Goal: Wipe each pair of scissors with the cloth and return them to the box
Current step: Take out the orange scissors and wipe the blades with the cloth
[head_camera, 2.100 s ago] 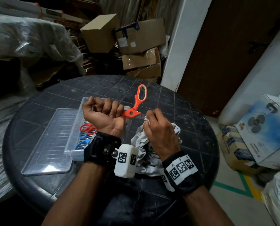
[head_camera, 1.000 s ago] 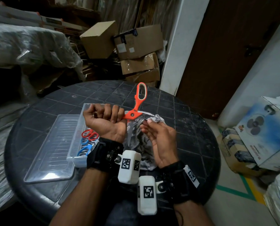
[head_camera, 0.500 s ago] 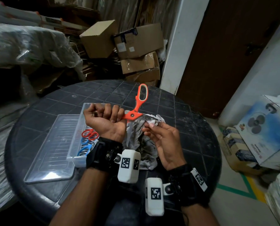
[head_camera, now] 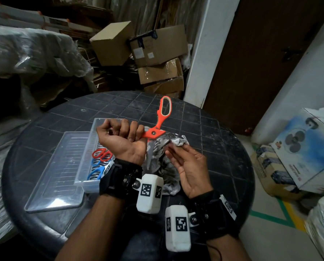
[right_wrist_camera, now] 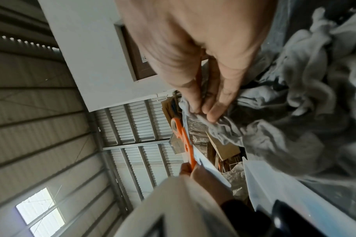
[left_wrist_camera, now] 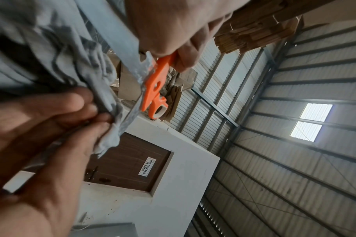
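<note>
lid: clear plastic lid lies flat on the table, far left, touching the box's left side
box: clear plastic box on the table just right of the lid, open; red and blue scissors lie inside
table: round dark table with a grid pattern
left hand: left hand is a closed fist, palm up, wrapped round one handle of the orange scissors; raised over the box's right edge
orange scissors: orange scissors held above the table centre, wide open; free handle loop points up and away, one blade points down toward the wrist, the other runs right into the cloth
cloth: crumpled grey-white cloth between the two hands, lower part on the table, upper bunch round the right-pointing blade
right hand: right hand palm up, fingertips pinching the cloth onto that blade
floor, right: carton with a fan picture
</note>
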Demonstrator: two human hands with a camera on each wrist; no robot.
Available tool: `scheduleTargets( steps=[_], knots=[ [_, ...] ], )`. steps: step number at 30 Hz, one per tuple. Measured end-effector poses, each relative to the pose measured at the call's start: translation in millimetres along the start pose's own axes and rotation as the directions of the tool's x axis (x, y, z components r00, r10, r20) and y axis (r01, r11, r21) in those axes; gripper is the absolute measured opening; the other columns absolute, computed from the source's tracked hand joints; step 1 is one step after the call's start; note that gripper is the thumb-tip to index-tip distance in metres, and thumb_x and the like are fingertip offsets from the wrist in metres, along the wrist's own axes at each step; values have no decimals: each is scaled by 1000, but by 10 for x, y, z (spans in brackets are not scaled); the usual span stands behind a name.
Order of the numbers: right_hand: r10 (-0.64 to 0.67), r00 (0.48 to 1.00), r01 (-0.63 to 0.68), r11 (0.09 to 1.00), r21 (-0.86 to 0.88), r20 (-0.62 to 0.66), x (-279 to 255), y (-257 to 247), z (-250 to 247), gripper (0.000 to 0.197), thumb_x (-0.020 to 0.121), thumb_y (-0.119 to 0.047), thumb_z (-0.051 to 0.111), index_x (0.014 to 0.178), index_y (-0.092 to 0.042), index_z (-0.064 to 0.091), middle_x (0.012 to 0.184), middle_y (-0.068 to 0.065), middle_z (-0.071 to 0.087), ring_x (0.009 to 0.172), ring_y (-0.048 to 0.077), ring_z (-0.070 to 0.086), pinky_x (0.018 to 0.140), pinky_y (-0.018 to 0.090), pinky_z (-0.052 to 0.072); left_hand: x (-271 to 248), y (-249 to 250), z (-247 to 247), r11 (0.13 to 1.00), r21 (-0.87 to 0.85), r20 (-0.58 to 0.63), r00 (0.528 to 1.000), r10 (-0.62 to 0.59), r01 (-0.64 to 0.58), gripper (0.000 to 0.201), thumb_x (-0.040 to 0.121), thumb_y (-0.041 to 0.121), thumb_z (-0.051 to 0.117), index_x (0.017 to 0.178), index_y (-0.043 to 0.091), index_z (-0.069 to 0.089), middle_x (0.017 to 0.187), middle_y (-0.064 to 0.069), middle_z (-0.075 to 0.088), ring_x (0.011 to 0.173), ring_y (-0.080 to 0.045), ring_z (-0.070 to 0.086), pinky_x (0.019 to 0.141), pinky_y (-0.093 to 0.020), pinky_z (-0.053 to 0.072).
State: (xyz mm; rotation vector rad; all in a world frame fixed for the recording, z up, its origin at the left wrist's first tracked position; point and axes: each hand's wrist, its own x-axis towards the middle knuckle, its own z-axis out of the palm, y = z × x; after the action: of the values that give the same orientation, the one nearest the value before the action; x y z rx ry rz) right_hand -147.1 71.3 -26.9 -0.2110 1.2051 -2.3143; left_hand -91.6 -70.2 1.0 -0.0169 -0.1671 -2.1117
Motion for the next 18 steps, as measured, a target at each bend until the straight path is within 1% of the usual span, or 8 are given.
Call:
scheduleTargets(
  steps=[2, 4, 5, 7, 10, 13, 15, 18],
  knots=[
    [21, 1000, -21, 998, 53, 8, 5, 0, -1, 14, 91, 12, 63, 103, 10, 70, 113, 31, 72, 104, 33, 72, 95, 34, 60, -4, -10, 0, 1000, 5, 9, 1000, -6, 6, 39, 93, 34, 38, 63, 24, 16, 47, 6, 11, 39, -12, 8, 42, -20, 13],
    [14, 999, -16, 998, 61, 32, 1, -22, 5, 14, 89, 12, 65, 103, 10, 70, 115, 32, 71, 108, 34, 72, 92, 30, 61, 9, -6, -6, 1000, 6, 17, 1000, -11, 11, 39, 93, 34, 37, 62, 24, 16, 46, 6, 12, 39, -12, 9, 42, -20, 13],
    [7, 999, -9, 998, 57, 37, -3, -37, 8, 13, 89, 10, 67, 101, 9, 70, 116, 31, 71, 108, 34, 71, 91, 29, 61, 11, -1, -7, 1000, 5, 19, 1000, -13, 13, 39, 93, 34, 37, 62, 24, 16, 46, 6, 12, 38, -12, 9, 42, -20, 13],
    [-5, 999, 4, 999, 34, 40, -18, -61, 8, 11, 91, 2, 70, 101, 7, 71, 115, 29, 72, 108, 33, 72, 92, 30, 61, 12, 4, -6, 1000, 3, 17, 1000, -14, 13, 40, 94, 34, 36, 60, 24, 17, 46, 7, 12, 38, -12, 9, 41, -20, 14],
    [-51, 998, 52, 998, -37, 34, -46, -67, -21, 14, 94, -6, 70, 101, 6, 72, 109, 27, 74, 99, 29, 75, 92, 32, 61, 8, 2, -1, 1000, -3, 7, 1000, -20, 21, 44, 95, 34, 36, 56, 23, 22, 47, 6, 11, 39, -11, 9, 40, -19, 14],
    [-92, 996, 93, 985, -144, 16, -70, -58, -56, 14, 93, -9, 71, 96, 4, 74, 101, 28, 75, 84, 25, 73, 82, 28, 62, 15, 6, -7, 1000, 4, -3, 1000, -28, 28, 43, 95, 34, 37, 55, 23, 23, 47, 7, 11, 39, -12, 9, 40, -20, 15],
    [-104, 995, 104, 976, -193, 12, -73, -44, -89, 16, 92, -11, 73, 95, 4, 76, 99, 28, 75, 82, 25, 72, 78, 27, 62, 16, 11, -7, 1000, -4, -7, 1000, -30, 30, 43, 95, 34, 37, 56, 23, 23, 48, 7, 11, 40, -11, 8, 41, -20, 14],
    [-117, 993, 118, 972, -205, 20, -82, -21, -113, 22, 91, -14, 75, 101, 6, 75, 99, 26, 76, 84, 26, 72, 80, 28, 63, 14, 17, 2, 1000, -9, -7, 1000, -24, 24, 43, 96, 34, 36, 56, 23, 23, 49, 6, 10, 39, -11, 9, 40, -20, 14]
  ],
)
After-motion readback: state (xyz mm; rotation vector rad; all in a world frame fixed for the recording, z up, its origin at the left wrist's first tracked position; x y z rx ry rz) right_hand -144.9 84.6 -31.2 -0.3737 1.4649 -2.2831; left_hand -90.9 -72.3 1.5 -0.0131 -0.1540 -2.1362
